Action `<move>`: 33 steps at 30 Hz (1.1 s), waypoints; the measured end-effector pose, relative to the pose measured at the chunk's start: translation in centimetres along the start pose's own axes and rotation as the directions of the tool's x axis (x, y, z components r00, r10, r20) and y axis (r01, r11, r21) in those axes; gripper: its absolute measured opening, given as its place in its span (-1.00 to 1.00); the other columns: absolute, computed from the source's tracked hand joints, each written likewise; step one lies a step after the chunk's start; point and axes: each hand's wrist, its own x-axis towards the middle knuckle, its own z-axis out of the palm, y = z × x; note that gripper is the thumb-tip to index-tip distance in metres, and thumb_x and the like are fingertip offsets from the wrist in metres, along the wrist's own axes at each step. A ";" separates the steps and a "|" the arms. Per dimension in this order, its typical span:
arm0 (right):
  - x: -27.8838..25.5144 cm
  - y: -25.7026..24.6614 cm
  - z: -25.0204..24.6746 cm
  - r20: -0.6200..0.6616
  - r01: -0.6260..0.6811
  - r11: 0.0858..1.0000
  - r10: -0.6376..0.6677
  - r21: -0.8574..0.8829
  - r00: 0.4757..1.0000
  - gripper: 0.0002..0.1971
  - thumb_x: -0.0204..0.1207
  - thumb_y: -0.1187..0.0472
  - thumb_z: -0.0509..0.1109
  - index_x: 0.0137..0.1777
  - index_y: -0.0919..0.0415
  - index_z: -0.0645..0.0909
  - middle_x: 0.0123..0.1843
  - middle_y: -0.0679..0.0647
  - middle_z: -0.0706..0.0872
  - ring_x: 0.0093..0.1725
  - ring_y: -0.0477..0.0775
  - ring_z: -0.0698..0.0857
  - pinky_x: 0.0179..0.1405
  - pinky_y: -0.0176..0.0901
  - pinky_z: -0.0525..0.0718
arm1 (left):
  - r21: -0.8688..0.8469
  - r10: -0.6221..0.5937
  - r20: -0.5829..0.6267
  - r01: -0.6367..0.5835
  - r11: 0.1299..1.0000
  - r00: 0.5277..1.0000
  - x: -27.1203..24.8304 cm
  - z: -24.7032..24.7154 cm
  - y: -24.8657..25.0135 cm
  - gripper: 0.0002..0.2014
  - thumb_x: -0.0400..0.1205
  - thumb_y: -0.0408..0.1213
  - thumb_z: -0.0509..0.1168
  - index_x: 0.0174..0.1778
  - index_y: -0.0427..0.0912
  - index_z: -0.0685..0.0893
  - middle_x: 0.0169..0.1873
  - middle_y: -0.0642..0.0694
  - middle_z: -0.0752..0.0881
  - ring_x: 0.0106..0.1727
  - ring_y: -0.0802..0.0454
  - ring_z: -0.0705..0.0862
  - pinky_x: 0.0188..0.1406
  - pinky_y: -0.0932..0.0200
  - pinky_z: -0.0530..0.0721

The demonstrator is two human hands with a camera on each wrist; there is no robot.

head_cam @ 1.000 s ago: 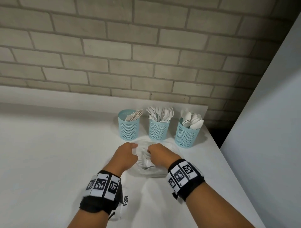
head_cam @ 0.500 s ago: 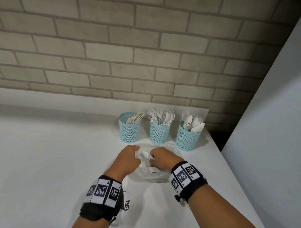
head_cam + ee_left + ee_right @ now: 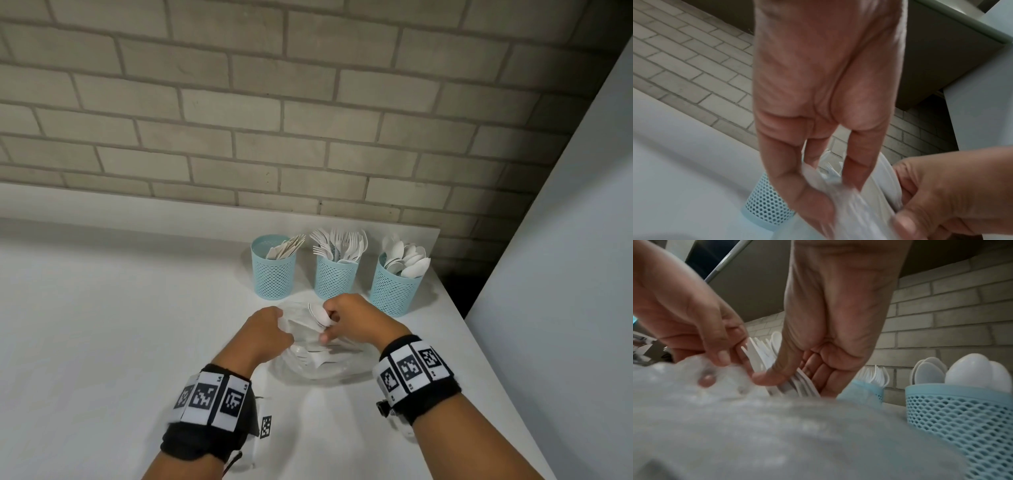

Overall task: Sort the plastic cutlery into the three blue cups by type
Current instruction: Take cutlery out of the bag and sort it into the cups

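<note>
Now the right hand [image 3: 356, 322] has come up out of the clear plastic bag [image 3: 322, 366] with a small bundle of white cutlery [image 3: 318, 315], a spoon bowl showing at the top where half a second ago its fingers were lower in the bag's mouth. Its thumb and fingers are closed round several handles; the right wrist view suggests forks among them, though blur makes the mix hard to call. The left hand [image 3: 267, 332], touching the bag's left side, pinches its rim and holds the mouth open. That means a fresh batch is out and wants splitting by type.

Just behind the bag stand the three blue cups: the knife cup [image 3: 274, 274] to the left, the fork cup [image 3: 335, 277] in the middle, the spoon cup [image 3: 394, 291] to the right, all already well filled. The table [image 3: 102, 325] ends close to the right of the spoon cup, and the brick wall [image 3: 308, 120] rises behind the cups. Left of the bag the table lies wide and open.
</note>
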 end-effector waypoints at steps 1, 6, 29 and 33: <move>-0.1 0.0 -0.3 0.002 -0.006 0.998 0.006 0.065 1.000 -0.64 0.30 0.22 0.61 -0.39 0.17 0.40 -0.40 -0.06 0.44 -0.40 -0.09 0.39 -0.35 -0.22 0.34 | -0.014 -0.013 0.007 0.013 1.000 1.000 0.0 0.0 0.0 -0.38 0.57 -0.36 0.28 0.57 -0.23 0.27 0.44 -0.20 0.45 0.23 -0.11 0.65 0.34 0.03 0.58; -0.4 -0.4 -2.0 -0.061 0.031 0.901 -0.005 0.432 0.998 -0.82 0.32 0.28 0.60 -0.11 0.07 0.72 -0.17 -0.08 0.81 -0.09 -0.09 0.76 -0.03 -0.20 0.66 | 0.197 0.003 -0.050 0.006 0.980 0.999 -0.1 -0.2 0.4 -0.38 0.57 -0.01 0.33 0.53 -0.11 0.35 0.48 -0.17 0.35 0.46 -0.15 0.41 0.43 0.05 0.41; 1.7 -2.7 -1.1 -0.098 -0.085 0.450 0.369 0.889 0.924 -0.94 0.59 0.22 0.36 -0.05 0.20 0.62 -0.16 0.15 0.73 -0.22 0.11 0.69 -0.12 0.03 0.70 | -0.730 0.290 0.218 -0.042 0.682 0.932 1.6 1.7 3.5 -0.85 0.74 -0.28 0.11 0.05 -0.13 0.60 -0.17 -0.12 0.75 -0.21 0.03 0.75 -0.11 0.11 0.73; 1.8 -2.6 -1.2 -0.053 -0.111 0.434 0.350 0.894 0.935 -0.71 0.62 0.15 0.30 0.20 0.33 0.62 0.08 0.25 0.76 -0.07 0.17 0.74 -0.13 0.00 0.73 | -0.756 0.307 0.234 -0.026 0.654 0.923 1.9 1.6 3.2 -0.83 0.72 -0.37 0.13 0.07 -0.07 0.60 -0.10 -0.12 0.76 -0.22 0.08 0.78 -0.15 0.16 0.75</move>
